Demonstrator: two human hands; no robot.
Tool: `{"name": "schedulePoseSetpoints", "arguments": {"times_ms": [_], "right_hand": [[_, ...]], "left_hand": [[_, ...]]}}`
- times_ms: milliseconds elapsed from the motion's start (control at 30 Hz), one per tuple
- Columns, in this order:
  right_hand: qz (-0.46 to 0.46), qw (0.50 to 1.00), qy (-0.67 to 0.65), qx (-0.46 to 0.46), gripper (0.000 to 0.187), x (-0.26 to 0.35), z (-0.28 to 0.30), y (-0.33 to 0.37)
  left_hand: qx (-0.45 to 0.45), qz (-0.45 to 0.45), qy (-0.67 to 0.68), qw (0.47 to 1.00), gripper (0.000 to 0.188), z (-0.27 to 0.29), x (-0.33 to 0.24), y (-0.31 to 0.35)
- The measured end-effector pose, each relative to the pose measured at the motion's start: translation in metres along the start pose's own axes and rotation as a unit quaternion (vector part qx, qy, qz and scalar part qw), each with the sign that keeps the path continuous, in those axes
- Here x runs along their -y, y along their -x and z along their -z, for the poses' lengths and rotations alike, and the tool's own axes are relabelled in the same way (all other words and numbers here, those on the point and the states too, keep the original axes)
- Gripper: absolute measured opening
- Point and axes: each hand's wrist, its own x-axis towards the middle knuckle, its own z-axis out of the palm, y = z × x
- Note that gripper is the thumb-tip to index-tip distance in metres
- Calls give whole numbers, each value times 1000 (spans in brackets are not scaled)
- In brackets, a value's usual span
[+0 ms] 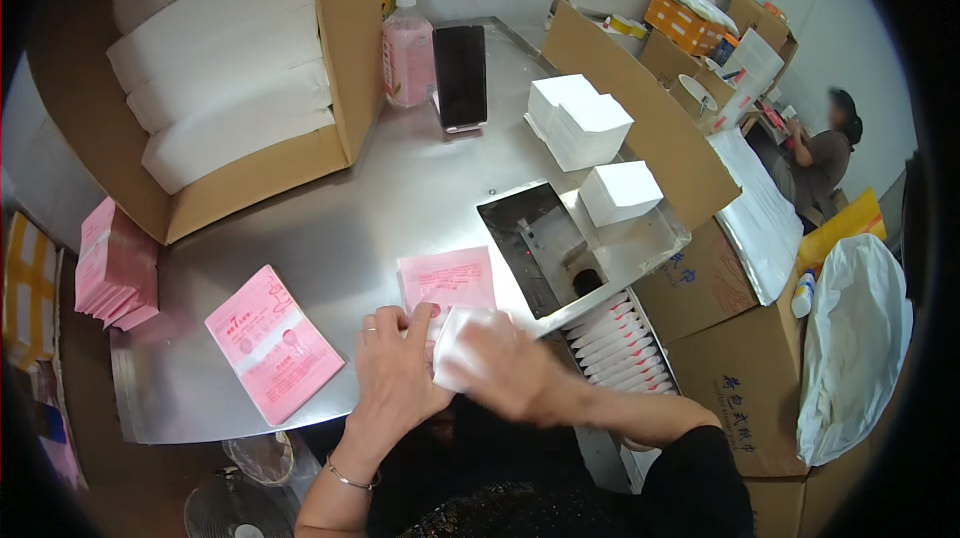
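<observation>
In front of me on the metal table lies a pink printed plastic bag (447, 276). At its near edge is a folded white tissue stack (462, 343), partly covered by my hands. My left hand (395, 363), with a ring and a bracelet, has its fingers bent at the bag's near left edge and its thumb beside the tissue. Blurred by motion, my right hand (525, 370) is closed over the tissue stack from the right. A pile of flat pink bags (275, 343) lies left of my hands.
White tissue blocks (582, 126) stand at the far right, behind a rectangular opening (535, 238) in the table. A tray (620, 343) of filled packets sits below. At left are a large carton (345, 48), more pink bags (115, 263); behind, a phone (460, 78), bottle (407, 53). Another person (825, 153) sits far right.
</observation>
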Motion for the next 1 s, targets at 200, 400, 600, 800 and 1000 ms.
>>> {"name": "schedulePoseSetpoints", "arguments": {"times_ms": [200, 400, 600, 800, 1000], "right_hand": [[-168, 984, -4, 56, 21, -43, -49, -66], [-341, 937, -77, -10, 17, -122, -60, -1], [-327, 943, -8, -62, 14, -111, 8, -10], [-348, 885, 300, -77, 22, -184, 27, 20], [-409, 886, 206, -77, 18, -180, 35, 22]], "left_hand": [[-47, -5, 41, 998, 73, -18, -15, -2], [-154, 43, -132, 978, 52, 45, 35, 66], [-58, 280, -304, 909, 55, 35, 87, 63], [-63, 214, -98, 970, 48, 43, 77, 27], [-103, 132, -133, 977, 14, 47, 84, 35]]}}
